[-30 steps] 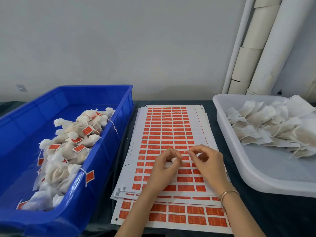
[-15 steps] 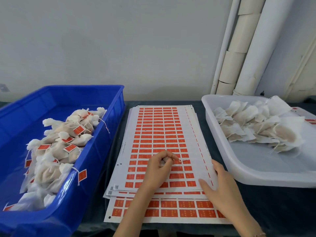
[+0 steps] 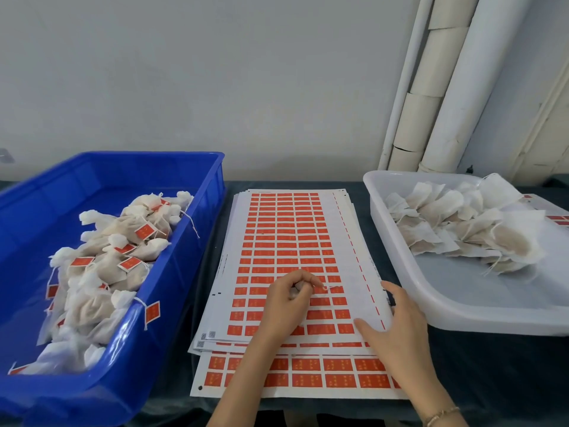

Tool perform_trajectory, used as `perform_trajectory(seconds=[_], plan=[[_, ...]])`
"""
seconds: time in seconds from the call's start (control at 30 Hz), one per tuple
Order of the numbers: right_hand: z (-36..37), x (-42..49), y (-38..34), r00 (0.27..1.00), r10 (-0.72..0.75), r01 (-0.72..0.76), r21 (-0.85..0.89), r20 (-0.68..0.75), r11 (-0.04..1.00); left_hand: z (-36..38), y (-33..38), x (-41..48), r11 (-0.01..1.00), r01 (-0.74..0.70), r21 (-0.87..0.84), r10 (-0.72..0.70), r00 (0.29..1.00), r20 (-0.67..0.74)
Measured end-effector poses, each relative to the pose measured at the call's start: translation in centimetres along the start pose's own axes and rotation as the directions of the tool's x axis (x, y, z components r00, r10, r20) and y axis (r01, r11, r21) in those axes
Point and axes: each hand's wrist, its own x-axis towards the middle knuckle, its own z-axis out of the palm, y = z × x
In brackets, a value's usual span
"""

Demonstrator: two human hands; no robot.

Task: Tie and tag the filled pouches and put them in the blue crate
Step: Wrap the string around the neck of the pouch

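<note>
My left hand is closed over the stack of red tag sheets, gripping a small white pouch that is mostly hidden in the fist. Its thin string trails to the right across the tags. My right hand lies flat with fingers apart on the right edge of the top sheet, holding nothing. The blue crate on the left holds a pile of tied pouches with red tags. The white tray on the right holds several untied filled pouches.
The crate, sheets and tray sit side by side on a dark cloth-covered table against a grey wall. White pipes and cardboard tubes lean in the back right corner. More red tag sheets peek out behind the tray.
My right hand has left the pouch and moved down-right onto the edge of the sheet stack. My left hand keeps the pouch. The view has shifted slightly to the right.
</note>
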Motion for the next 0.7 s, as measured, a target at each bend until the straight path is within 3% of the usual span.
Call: perform_trajectory(seconds=[0.23,0.37,0.57,0.7], plan=[[0.0,-1.0,-0.3,0.993,-0.081,0.081,-0.003,-0.087,0.997,0.0,-0.2,0.1,1.000,-0.002,-0.002,0.002,1.000,0.002],[-0.2,-0.8,-0.9,0.991,0.010,0.028,0.278,-0.133,0.960,0.0,-0.2,0.0,1.000,-0.004,-0.003,0.004,1.000,0.005],[-0.6,0.1,-1.0,0.948,0.256,-0.320,0.581,0.192,0.748,-0.2,-0.2,-0.1,0.997,-0.059,-0.041,0.059,0.998,-0.003],[-1.0,0.4,-0.5,0.898,0.254,-0.438,0.658,0.360,0.613,-0.2,0.0,-0.5,0.994,-0.100,0.042,0.099,0.995,0.012]])
